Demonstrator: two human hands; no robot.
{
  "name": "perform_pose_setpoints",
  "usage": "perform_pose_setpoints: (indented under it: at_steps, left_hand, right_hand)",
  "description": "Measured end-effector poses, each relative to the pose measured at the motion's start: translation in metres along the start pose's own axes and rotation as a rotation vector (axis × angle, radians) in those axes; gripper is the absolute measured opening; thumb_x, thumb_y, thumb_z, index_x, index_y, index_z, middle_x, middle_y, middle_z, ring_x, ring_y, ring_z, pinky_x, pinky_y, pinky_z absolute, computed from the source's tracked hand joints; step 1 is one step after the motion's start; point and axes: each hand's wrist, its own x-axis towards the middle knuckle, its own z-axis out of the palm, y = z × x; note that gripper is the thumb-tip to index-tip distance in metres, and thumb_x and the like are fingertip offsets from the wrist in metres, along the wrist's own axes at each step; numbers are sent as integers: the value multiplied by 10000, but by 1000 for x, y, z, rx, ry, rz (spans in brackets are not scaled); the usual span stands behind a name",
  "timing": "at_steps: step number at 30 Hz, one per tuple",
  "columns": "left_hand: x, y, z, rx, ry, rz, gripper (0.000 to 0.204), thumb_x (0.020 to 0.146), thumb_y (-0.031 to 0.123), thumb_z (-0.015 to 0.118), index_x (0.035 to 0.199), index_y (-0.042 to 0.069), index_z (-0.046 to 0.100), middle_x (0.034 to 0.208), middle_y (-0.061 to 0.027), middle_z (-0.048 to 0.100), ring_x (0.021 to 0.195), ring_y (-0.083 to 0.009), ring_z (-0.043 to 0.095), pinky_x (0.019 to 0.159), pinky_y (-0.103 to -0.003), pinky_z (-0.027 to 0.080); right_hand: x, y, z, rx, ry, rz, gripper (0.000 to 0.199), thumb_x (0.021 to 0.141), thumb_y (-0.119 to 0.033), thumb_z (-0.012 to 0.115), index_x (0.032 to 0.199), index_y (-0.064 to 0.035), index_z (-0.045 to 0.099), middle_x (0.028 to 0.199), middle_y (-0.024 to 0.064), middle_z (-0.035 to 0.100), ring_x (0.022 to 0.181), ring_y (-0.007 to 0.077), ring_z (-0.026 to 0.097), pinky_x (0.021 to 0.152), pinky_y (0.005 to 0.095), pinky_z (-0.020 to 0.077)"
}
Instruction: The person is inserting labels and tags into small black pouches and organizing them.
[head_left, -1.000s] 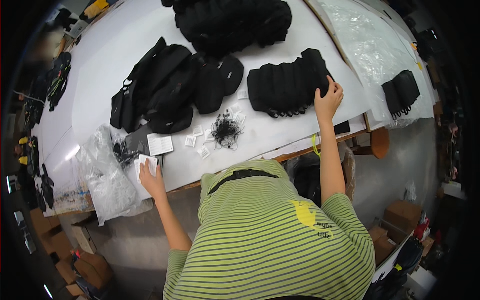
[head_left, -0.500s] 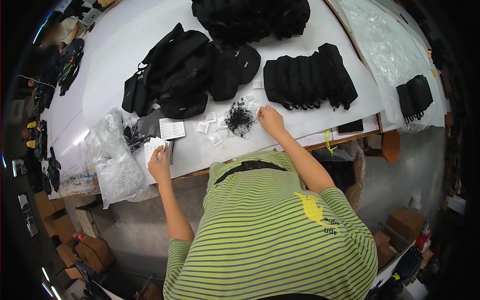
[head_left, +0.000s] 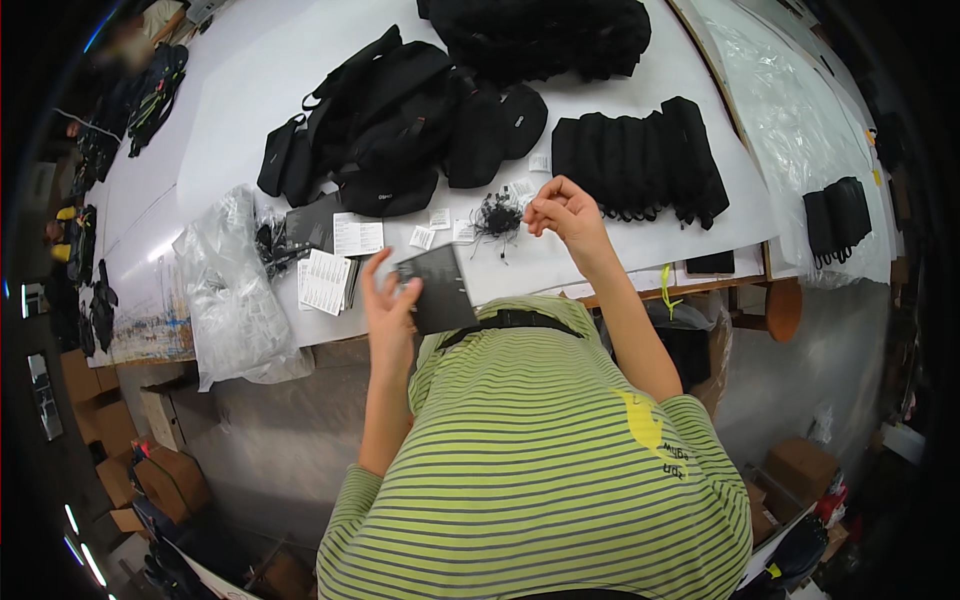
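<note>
My left hand (head_left: 388, 312) is at the table's near edge, its thumb and fingers at the left side of a black card (head_left: 443, 290) that it holds in front of my waist. My right hand (head_left: 568, 222) is raised just right of a tangle of thin black strings (head_left: 497, 217), its thumb and forefinger pinched together. Anything between those fingertips is too small to make out. Small white labels (head_left: 422, 237) lie around the strings. Left of my left hand rests a stack of white printed cards (head_left: 328, 284), near another card with a white printed face (head_left: 357, 234).
Black bags (head_left: 390, 110) are heaped beyond the strings, with a row of black pouches (head_left: 635, 165) to the right. Crumpled clear plastic (head_left: 235, 300) covers the table's left front. More black pouches (head_left: 838, 220) lie on plastic at far right. A person (head_left: 160, 20) is at the far left.
My left hand has left the white card stack and moved right, now with a black card. My right hand has moved from the small labels to the right of the strings. The view has shifted slightly.
</note>
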Motion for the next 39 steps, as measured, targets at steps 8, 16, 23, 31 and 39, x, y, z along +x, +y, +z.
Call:
perform_pose_setpoints:
  at_steps: [8, 16, 23, 31, 39]
  left_hand:
    - [-5, -49, -22, 928, -569, 175, 419, 839, 32, 531, 1253, 84, 498, 1246, -91, 493, 1155, -186, 461, 991, -305, 353]
    - [5, -11, -16, 500, -954, -410, 494, 892, 197, 564, 1343, 56, 422, 1342, -76, 452, 1231, -176, 401, 1043, -309, 283]
    - [9, -1, -18, 730, -970, -349, 539, 861, 228, 616, 1344, 79, 429, 1286, -95, 505, 1175, -180, 461, 1012, -314, 333]
    - [12, 1, -22, 729, -682, -265, 349, 843, 231, 645, 1100, 5, 578, 927, -53, 626, 865, -101, 555, 785, -245, 440]
    - [12, 2, 14, 302, -331, -75, 343, 872, 118, 603, 1187, 2, 534, 806, -91, 658, 713, -76, 599, 596, -185, 437]
  right_hand:
    - [-2, -29, 37, -202, -38, -46, 116, 863, -59, 568, 967, -43, 519, 713, 15, 556, 623, 62, 511, 589, 205, 420]
    - [13, -27, 37, -456, -39, -139, 150, 839, -40, 542, 986, -33, 511, 710, 14, 582, 617, 56, 496, 603, 197, 411]
    - [8, -76, 57, -264, -98, -214, 229, 823, -40, 573, 1046, -43, 520, 740, 42, 623, 597, 50, 506, 564, 193, 403]
    - [-1, -42, 31, -248, -1, -58, 265, 828, -32, 561, 1086, -40, 498, 722, 45, 614, 600, 56, 501, 565, 191, 399]
    - [-35, -32, 71, -584, -72, -149, 317, 814, -26, 539, 1119, -33, 451, 683, 6, 549, 595, 75, 488, 558, 225, 383]
